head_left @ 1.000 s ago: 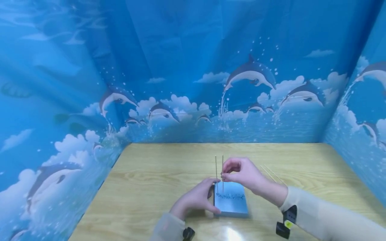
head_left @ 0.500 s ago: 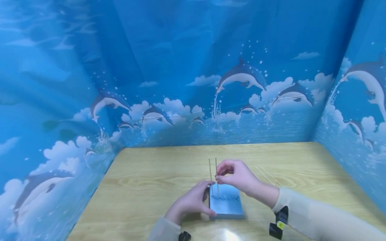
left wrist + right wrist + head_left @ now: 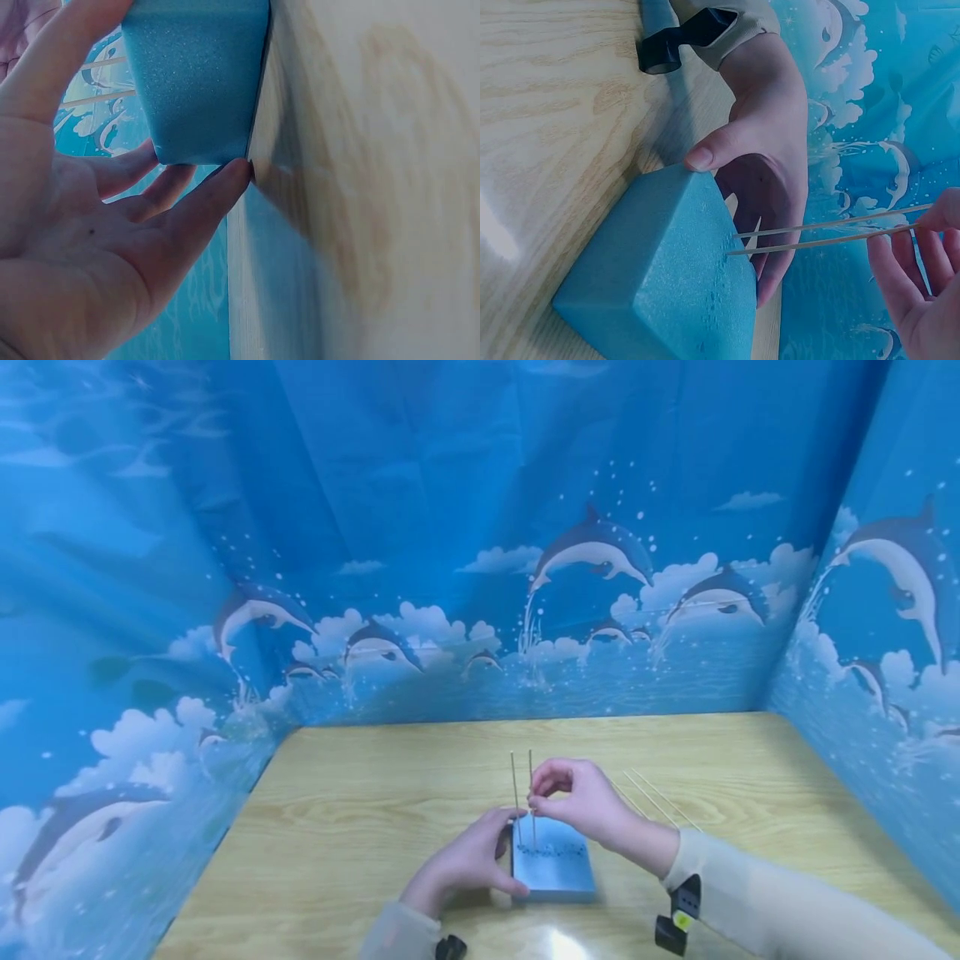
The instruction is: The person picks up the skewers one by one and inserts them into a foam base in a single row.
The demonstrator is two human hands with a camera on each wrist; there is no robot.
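In the head view, a pale blue foam block [image 3: 555, 881] lies on the wooden table, with a band of small dark holes across its top. Two thin bamboo skewers stand upright in it near the left side. My left hand [image 3: 467, 864] holds the block's left side, thumb at the near edge and fingers at the far one. My right hand [image 3: 585, 803] pinches one skewer [image 3: 530, 762] partway up; the other skewer [image 3: 514, 783] stands free just left of it. The right wrist view shows both skewers' lower ends at the foam's holed surface [image 3: 686, 277].
Several loose skewers [image 3: 660, 797] lie on the table [image 3: 390, 793] behind the right forearm. A dolphin-printed blue curtain [image 3: 450, 543] encloses the table at the back and sides. Black devices [image 3: 678, 914] are strapped at the wrists.
The head view has shifted, so the scene slides left in it. Both hands keep their holds on the block and the skewer. More of the loose skewers shows beside the right forearm.
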